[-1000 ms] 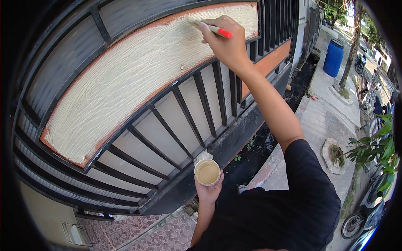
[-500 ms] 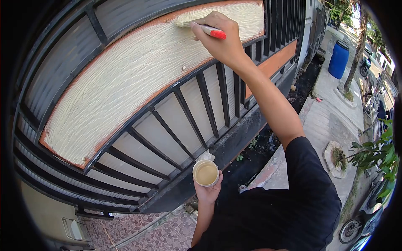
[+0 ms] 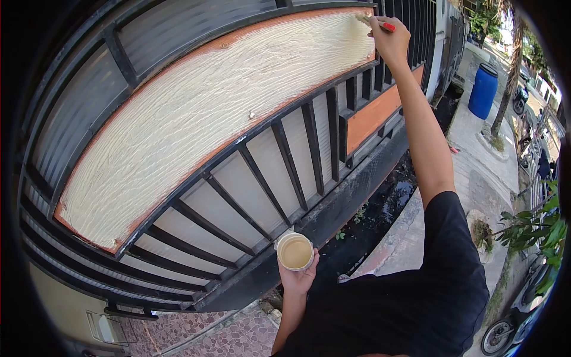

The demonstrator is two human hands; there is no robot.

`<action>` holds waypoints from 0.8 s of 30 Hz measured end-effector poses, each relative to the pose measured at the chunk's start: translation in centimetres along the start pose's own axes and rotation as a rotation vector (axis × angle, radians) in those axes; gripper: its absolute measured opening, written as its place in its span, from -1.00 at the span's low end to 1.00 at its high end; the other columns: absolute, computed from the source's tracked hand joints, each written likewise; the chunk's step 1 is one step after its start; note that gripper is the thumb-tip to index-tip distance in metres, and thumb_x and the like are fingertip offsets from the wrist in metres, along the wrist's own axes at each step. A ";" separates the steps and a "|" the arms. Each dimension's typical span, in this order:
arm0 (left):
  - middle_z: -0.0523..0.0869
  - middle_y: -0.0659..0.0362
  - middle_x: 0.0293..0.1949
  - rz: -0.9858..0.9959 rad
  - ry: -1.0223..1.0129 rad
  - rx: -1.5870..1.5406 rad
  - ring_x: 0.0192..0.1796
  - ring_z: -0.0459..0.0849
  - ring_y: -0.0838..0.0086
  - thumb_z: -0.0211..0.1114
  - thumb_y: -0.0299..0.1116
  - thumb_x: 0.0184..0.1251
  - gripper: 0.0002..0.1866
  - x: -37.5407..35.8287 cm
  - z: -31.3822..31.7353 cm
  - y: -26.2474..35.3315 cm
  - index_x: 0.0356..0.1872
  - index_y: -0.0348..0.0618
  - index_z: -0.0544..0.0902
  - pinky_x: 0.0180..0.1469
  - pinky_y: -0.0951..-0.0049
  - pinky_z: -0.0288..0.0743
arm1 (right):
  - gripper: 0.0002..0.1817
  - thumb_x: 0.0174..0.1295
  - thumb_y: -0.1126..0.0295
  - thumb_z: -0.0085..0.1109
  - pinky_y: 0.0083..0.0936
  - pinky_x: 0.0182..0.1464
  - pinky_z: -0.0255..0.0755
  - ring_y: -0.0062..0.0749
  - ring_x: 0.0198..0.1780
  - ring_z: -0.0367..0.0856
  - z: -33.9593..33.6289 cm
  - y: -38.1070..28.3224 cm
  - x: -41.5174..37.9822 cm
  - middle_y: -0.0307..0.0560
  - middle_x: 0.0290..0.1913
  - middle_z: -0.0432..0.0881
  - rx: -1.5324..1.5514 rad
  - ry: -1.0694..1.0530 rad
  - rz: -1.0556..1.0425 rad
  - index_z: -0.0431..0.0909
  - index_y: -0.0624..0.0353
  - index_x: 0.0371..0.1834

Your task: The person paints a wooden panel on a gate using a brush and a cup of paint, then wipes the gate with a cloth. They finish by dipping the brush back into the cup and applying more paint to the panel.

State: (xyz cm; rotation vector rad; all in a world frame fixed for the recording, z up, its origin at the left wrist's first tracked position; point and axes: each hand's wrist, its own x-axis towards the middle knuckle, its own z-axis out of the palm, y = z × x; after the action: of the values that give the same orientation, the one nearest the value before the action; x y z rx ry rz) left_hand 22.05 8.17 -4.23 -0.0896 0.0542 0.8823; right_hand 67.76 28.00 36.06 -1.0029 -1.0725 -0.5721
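Note:
My right hand (image 3: pixel 391 43) is closed round a paintbrush (image 3: pixel 387 27) with a red handle end. Its bristles touch the upper right corner of a long panel (image 3: pixel 208 119) coated in cream paint with wavy ridges. Orange-brown shows along the panel's edges, and a black metal frame surrounds it. Low in front of me, my left hand (image 3: pixel 298 278) grips a small round tub (image 3: pixel 295 251) from below and the side. Beige paint lies inside the tub, whose mouth faces up toward me.
Black gate bars (image 3: pixel 285 163) run below the panel. An orange panel (image 3: pixel 373 119) sits further right. Beneath the gate is a dark, wet ditch (image 3: pixel 380 208) beside a concrete pavement. A blue barrel (image 3: pixel 482 90), a tree trunk and a parked motorbike (image 3: pixel 498 333) stand to the right.
My right hand has moved the brush rightward along the panel's top edge, from its upper middle to the upper right corner. My left hand still holds the tub in nearly the same place.

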 end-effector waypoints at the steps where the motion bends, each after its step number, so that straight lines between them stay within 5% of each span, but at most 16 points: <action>1: 0.62 -0.24 0.35 -0.009 0.016 -0.004 0.32 0.66 -0.20 0.17 0.08 0.56 -0.32 0.3 -0.1 -0.2 0.42 -0.29 0.53 0.39 -0.13 0.62 | -0.69 0.39 0.23 0.35 -0.47 -0.18 0.67 -0.30 -0.29 0.89 0.0 0.1 0.2 0.05 -0.29 0.82 -0.096 -0.019 0.002 0.83 0.32 -0.16; 5: 0.60 -0.23 0.37 -0.027 0.056 -0.025 0.34 0.64 -0.20 0.18 0.10 0.56 -0.32 1.6 0.0 -1.4 0.41 -0.29 0.54 0.40 -0.14 0.62 | -0.68 0.41 0.24 0.32 -0.53 -0.21 0.67 -0.36 -0.32 0.88 3.2 -2.4 -1.4 0.07 -0.34 0.84 -0.095 -0.085 -0.001 0.83 0.35 -0.17; 7: 0.59 -0.22 0.38 -0.022 0.057 -0.023 0.34 0.63 -0.20 0.19 0.09 0.55 -0.32 2.2 -0.2 -1.9 0.41 -0.29 0.54 0.40 -0.14 0.62 | -0.71 0.31 0.27 0.32 -0.25 -0.22 0.59 -0.04 -0.38 0.72 4.8 -6.1 -3.8 0.15 -0.42 0.74 -0.015 -0.023 -0.097 0.81 0.31 -0.33; 15: 0.64 -0.22 0.34 0.025 0.132 -0.073 0.31 0.67 -0.20 0.10 0.16 0.60 -0.32 4.2 -0.7 -3.6 0.40 -0.26 0.55 0.37 -0.14 0.64 | -0.86 0.23 0.50 0.44 -0.36 -0.32 0.54 -0.21 -0.41 0.68 4.2 -15.1 -12.6 0.04 -0.44 0.63 0.353 -0.248 -0.267 0.82 0.29 -0.18; 18: 0.56 -0.22 0.42 0.054 0.098 -0.082 0.33 0.63 -0.20 0.23 0.08 0.54 -0.36 4.0 -0.2 -4.1 0.40 -0.20 0.56 0.37 -0.13 0.65 | -0.87 0.35 0.54 0.40 -0.58 -0.45 0.52 -0.54 -0.47 0.69 2.3 -14.4 -13.4 -0.09 -0.35 0.66 0.527 -0.229 0.109 0.80 0.38 -0.13; 20: 0.62 -0.21 0.35 0.049 0.066 -0.047 0.30 0.68 -0.16 0.04 0.20 0.61 -0.31 3.4 0.3 -4.3 0.41 -0.21 0.54 0.38 -0.11 0.63 | -0.83 0.44 0.50 0.33 -0.65 -0.47 0.54 -0.53 -0.47 0.72 1.7 -12.5 -13.0 -0.03 -0.30 0.68 0.447 -0.171 0.145 0.77 0.45 -0.10; 24: 0.57 -0.24 0.41 0.072 0.065 -0.042 0.34 0.64 -0.24 0.09 0.12 0.61 -0.37 1.9 0.4 -3.8 0.39 -0.20 0.57 0.36 -0.16 0.64 | -0.73 0.50 0.38 0.29 -0.55 -0.35 0.59 -0.46 -0.50 0.75 1.9 -7.8 -12.2 0.05 -0.23 0.71 0.236 -0.035 0.237 0.75 0.46 -0.08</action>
State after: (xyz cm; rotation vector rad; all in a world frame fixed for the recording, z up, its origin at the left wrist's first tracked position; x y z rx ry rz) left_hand 26.14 7.24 -3.81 -0.1563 0.0998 0.9521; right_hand 55.76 25.19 28.17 -0.9184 -1.0086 -0.2295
